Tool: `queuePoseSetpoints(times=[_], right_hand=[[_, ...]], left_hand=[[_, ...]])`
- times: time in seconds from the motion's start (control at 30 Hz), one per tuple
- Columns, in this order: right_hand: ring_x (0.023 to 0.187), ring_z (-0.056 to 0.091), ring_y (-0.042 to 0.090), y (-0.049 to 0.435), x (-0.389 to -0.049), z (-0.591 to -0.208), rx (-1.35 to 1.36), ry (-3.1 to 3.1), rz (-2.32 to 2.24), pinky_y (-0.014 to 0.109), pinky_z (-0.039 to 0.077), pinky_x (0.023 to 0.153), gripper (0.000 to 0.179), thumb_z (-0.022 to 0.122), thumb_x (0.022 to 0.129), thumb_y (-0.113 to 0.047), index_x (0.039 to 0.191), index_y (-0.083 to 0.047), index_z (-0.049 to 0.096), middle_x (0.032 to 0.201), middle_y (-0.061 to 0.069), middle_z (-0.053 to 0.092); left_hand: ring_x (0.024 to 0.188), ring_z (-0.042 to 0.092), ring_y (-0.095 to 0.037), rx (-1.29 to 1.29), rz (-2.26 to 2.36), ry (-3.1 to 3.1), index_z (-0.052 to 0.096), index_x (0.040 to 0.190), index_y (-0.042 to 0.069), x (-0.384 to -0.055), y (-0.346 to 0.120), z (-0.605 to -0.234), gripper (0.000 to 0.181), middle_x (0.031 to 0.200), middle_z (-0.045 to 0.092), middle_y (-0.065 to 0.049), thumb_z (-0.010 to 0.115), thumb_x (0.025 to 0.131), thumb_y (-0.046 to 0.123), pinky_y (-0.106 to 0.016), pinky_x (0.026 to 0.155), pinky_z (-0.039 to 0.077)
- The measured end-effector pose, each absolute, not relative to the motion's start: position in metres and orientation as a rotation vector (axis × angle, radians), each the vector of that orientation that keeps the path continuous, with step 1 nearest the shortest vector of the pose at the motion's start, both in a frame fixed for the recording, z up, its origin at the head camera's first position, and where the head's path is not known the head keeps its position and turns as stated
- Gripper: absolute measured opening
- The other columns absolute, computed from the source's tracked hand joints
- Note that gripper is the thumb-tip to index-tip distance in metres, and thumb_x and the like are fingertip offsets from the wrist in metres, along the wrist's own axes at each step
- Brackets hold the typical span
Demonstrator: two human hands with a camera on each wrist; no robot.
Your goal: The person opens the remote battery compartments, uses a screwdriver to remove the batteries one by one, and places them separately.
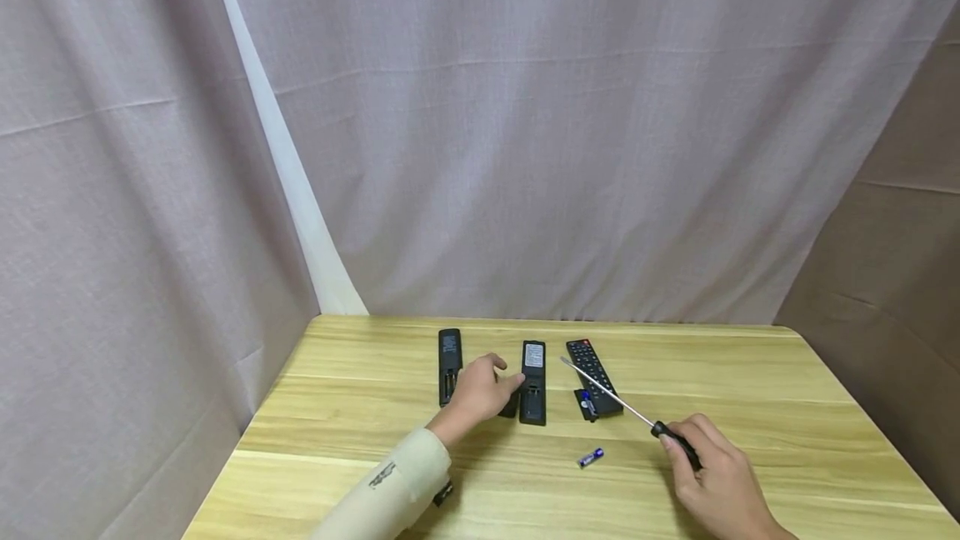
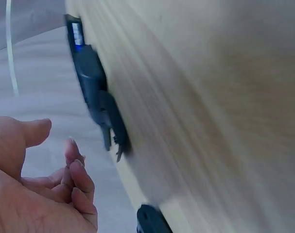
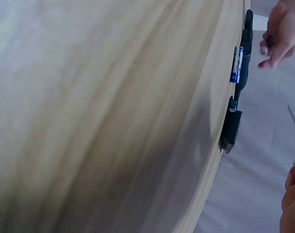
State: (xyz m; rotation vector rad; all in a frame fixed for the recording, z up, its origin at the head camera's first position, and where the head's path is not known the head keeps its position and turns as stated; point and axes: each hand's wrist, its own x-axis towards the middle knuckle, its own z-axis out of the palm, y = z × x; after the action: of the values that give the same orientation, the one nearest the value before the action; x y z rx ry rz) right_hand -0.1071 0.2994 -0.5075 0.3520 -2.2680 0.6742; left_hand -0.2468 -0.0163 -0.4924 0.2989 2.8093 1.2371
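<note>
My left hand (image 1: 483,390) hovers between two black remote controls, its fingers loosely bent with nothing between them in the left wrist view. One remote control (image 1: 448,352) lies back-up at the left, its battery compartment uncovered. Beside my left thumb is the middle remote control (image 1: 533,407), also back-up with an open compartment. A black piece (image 1: 508,408) shows partly from under the hand. In my right hand (image 1: 716,473) I grip a screwdriver (image 1: 678,444) by its black handle. Its shaft points up and left, overlapping a third remote control (image 1: 581,352) that lies buttons-up.
A blue battery (image 1: 590,458) lies on the wooden table (image 1: 750,382) toward the front. Another blue battery (image 1: 588,401) lies at a small black piece (image 1: 584,415) by the third remote control. A dark object (image 1: 443,493) shows beside my left sleeve. Curtains (image 1: 525,148) hang behind the table.
</note>
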Motion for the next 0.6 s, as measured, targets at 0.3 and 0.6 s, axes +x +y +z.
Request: queuePoseSetpoints(times=[0.3,0.6], right_hand=[[0.073,0.047,-0.009,0.302,-0.106,-0.509,0.341,-2.265,0.679,0.01,0.04,0.058,0.023,0.082,0.08,0.008,0.094,-0.008,0.073,0.09,-0.008,0.063],[0.073,0.049,-0.008,0.304,-0.108,-0.509,0.251,-2.31,0.637,0.011,0.041,0.058,0.016,0.082,0.082,0.003,0.093,-0.005,0.074,0.089,-0.005,0.065]], left_hand=[[0.063,0.055,-0.01,0.28,1.372,2.818,0.068,0.127,-0.003,-0.207,-0.064,-0.477,0.042,0.078,0.066,0.0,0.075,0.102,0.031,-0.023,0.056,0.047],[0.068,0.055,-0.012,0.234,1.456,2.77,0.067,0.127,-0.005,-0.19,-0.086,-0.482,0.037,0.084,0.066,-0.004,0.072,0.104,0.023,-0.021,0.055,0.046]])
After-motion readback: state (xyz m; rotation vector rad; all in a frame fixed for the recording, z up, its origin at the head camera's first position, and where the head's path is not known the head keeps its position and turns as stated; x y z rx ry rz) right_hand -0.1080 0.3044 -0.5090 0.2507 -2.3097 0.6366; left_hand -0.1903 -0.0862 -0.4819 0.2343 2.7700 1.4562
